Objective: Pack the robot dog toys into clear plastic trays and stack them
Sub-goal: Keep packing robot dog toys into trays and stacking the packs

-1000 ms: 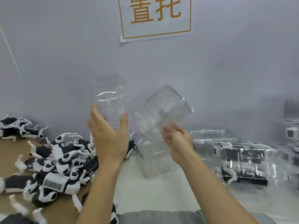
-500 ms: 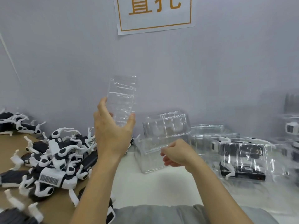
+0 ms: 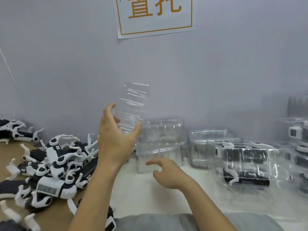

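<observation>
Left hand (image 3: 115,139) grips a clear tray (image 3: 131,107) upright at frame centre; right hand (image 3: 168,174) hovers empty, fingers loose. Thin, light and flexible: best held by its edges.

left hand (image 3: 115,139) raised, fingers curled gripping | right hand (image 3: 168,174) low, fingers loose

Two bare forearms rise from the bottom edge of the frame, uncovered from the elbow region to the wrist — no sleeve, cuff, watch, band or glove shows on either. The left hand (image 3: 115,139) and the right hand (image 3: 168,174) are likewise bare, with short, unpainted nails visible on the thumb and fingertips and no rings to be seen. Between the arms, along the bottom edge, lies a stretch of plain grey fabric (image 3: 160,222) — the person's garment, smooth and unpatterned, with no print, seam or button visible.
</observation>
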Tool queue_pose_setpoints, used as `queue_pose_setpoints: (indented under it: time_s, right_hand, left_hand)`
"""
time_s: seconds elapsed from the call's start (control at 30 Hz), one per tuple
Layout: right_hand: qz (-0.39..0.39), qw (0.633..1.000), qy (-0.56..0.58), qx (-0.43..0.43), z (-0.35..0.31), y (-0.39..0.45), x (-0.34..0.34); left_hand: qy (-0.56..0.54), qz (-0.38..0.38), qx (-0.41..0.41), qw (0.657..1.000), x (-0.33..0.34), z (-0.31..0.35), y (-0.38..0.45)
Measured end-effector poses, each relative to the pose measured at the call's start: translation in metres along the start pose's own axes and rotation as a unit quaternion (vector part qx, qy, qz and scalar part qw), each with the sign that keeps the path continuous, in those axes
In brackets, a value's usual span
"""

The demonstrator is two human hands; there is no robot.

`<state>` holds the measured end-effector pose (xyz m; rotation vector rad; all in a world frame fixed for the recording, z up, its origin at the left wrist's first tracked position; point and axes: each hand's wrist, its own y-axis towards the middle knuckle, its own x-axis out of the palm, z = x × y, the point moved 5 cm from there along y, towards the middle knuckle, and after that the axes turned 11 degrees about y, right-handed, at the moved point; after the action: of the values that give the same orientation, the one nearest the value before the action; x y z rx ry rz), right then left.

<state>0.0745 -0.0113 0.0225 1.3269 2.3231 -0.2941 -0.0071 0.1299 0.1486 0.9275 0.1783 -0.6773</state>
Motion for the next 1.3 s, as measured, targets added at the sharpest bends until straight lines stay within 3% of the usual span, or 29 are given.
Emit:
queue_pose_setpoints:
  time_s: [0.1, 0.23, 0.4, 0.57, 0.67, 0.9, 1.17, 1.3]
  right_hand:
    - [0.084, 0.995, 0.057, -0.018, -0.006, 0.001, -0.017]
    - [0.248, 0.953, 0.175, -0.016, -0.010, -0.004, -0.062]
    - [0.308, 0.914, 0.259, -0.040, -0.034, -0.016, -0.103]
    - [0.293, 0.893, 0.305, -0.152, -0.077, -0.044, -0.115]
    - [0.265, 0.916, 0.250, -0.166, -0.090, -0.054, -0.118]
    - [0.101, 0.992, 0.023, -0.066, -0.073, -0.046, -0.097]
    - [-0.003, 0.991, -0.126, 0.044, -0.037, -0.035, -0.075]
    - [0.008, 0.988, -0.144, 0.056, -0.029, -0.031, -0.077]
  left_hand:
    - [0.029, -0.049, -0.002, 0.998, 0.001, 0.001, 0.000]
    - [0.129, -0.144, 0.035, 0.981, 0.004, 0.007, -0.001]
    - [0.171, -0.217, 0.093, 0.956, -0.001, 0.016, -0.002]
    - [0.151, -0.304, 0.112, 0.934, -0.001, 0.020, -0.007]
    - [0.163, -0.342, 0.121, 0.917, 0.005, 0.020, -0.011]
    - [0.169, -0.423, 0.106, 0.884, 0.046, 0.008, -0.028]
    - [0.181, -0.508, 0.093, 0.837, 0.089, -0.013, -0.060]
    - [0.168, -0.458, 0.067, 0.870, 0.071, -0.010, -0.041]
